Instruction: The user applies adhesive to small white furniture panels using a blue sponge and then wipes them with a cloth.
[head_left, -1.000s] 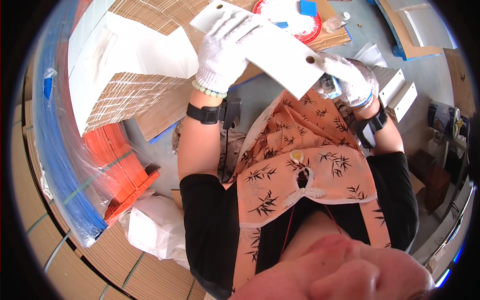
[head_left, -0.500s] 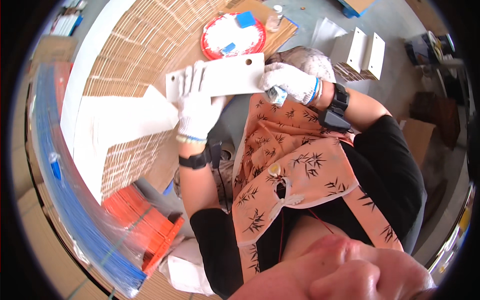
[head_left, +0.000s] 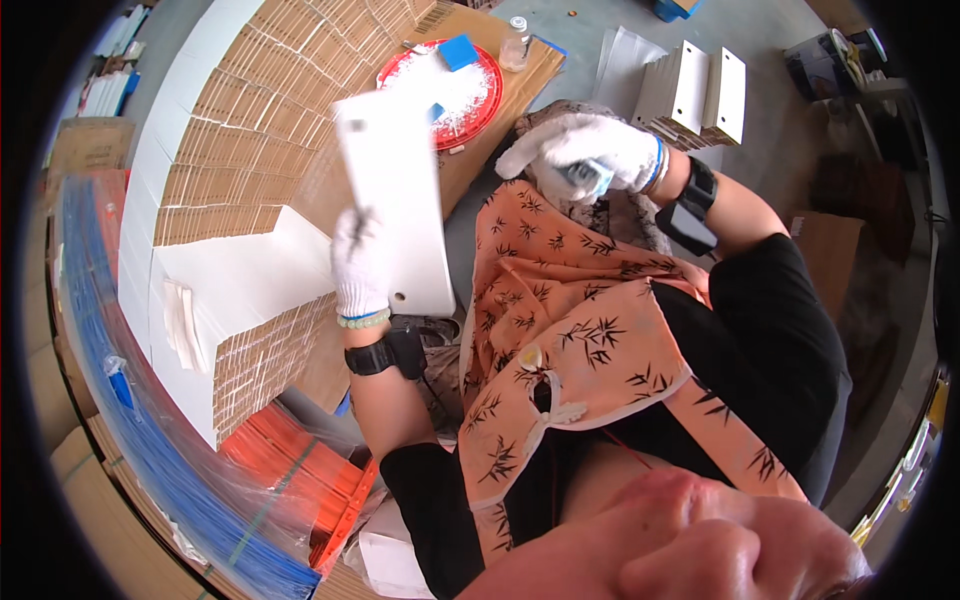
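My left hand (head_left: 360, 265), in a white knit glove, is closed on a long white panel (head_left: 400, 200). The panel stands almost lengthwise, with a small hole near each end; its far end looks smeared by motion. My right hand (head_left: 605, 150), gloved too, is apart from the panel, above my lap. Its fingers are curled round a small crumpled bluish-white wad (head_left: 585, 178), whose kind I cannot make out. Beyond the panel lies a red round tray (head_left: 497, 100) spread with white powdery material. A blue sponge-like block (head_left: 459, 53) rests at its far edge.
Stacked white panels with brown edges (head_left: 250, 130) rise on the left. More white panels (head_left: 688, 95) stand on the floor at the far right. A clear bottle (head_left: 515, 45) is beside the tray. Orange parts (head_left: 310, 470) and plastic-wrapped blue material (head_left: 130, 420) lie near left.
The panel has swung from crosswise to nearly lengthwise in my left hand. My right hand has come away from its end, still closed on the wad.
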